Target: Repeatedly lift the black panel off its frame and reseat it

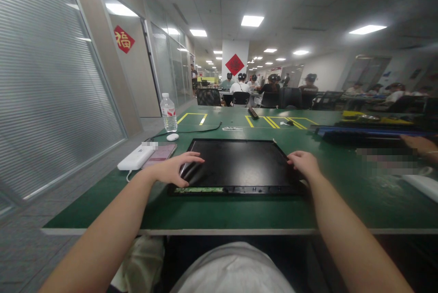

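A flat black display panel (239, 160) lies face up on the green table in front of me. Along its near edge runs a dark frame strip with a green circuit board (198, 190) showing at the left part. My left hand (178, 168) is over the panel's left edge, fingers stretched out and thumb well apart from them. At the opposite side, my right hand (305, 164) has its fingers curled together on the panel's right edge; part of the thumb is hidden.
Left of the panel are a white power bank (136, 157), a phone (160, 155), a white round case (173, 137) and a water bottle (169, 114). Behind it lie a black cable and a dark remote-like bar (253, 113). Another person's hand (419, 144) is at right near long dark panels (359, 134).
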`<control>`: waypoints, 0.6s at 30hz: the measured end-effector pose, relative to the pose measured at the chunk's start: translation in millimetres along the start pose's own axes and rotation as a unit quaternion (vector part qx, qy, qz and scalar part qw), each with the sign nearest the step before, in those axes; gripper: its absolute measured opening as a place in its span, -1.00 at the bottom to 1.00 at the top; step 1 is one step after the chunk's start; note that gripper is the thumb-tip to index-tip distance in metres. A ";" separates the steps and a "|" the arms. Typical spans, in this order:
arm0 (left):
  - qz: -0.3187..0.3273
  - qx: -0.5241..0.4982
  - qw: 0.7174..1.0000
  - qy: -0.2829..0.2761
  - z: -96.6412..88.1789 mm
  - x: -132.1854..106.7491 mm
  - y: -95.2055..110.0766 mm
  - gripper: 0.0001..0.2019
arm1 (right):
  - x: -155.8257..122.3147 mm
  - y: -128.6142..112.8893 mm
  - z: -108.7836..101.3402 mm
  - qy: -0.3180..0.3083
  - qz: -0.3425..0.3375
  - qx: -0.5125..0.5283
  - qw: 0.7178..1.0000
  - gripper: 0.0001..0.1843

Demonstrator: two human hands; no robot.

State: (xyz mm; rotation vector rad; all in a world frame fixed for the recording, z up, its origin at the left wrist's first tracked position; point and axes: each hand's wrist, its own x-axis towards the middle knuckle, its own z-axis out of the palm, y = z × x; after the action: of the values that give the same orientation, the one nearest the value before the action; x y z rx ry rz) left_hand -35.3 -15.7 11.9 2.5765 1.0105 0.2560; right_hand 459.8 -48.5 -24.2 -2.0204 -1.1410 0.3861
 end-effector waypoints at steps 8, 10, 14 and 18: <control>-0.030 0.000 1.000 0.004 -8.1 -5.7 -10.1 -0.06 | -0.8 0.3 -0.3 0.010 -0.009 -0.001 1.000 -0.83; -0.045 0.001 0.999 0.005 -8.5 -6.5 -11.0 -0.04 | -0.5 0.6 -0.1 0.009 -0.012 -0.003 1.000 -0.83; -0.059 0.003 0.998 -0.005 -9.0 -6.3 -8.7 -0.04 | 0.1 0.8 -0.1 0.005 -0.007 -0.005 1.000 -0.82; -0.046 0.005 0.999 -0.004 -9.1 -4.8 -5.8 -0.07 | 0.3 0.5 0.6 0.004 -0.004 0.004 1.000 -0.82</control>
State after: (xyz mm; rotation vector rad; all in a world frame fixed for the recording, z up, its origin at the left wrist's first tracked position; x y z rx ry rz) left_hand -45.0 -12.6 17.8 2.5306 1.1255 0.2160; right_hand 459.9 -48.1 -24.9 -2.0083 -1.1419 0.3781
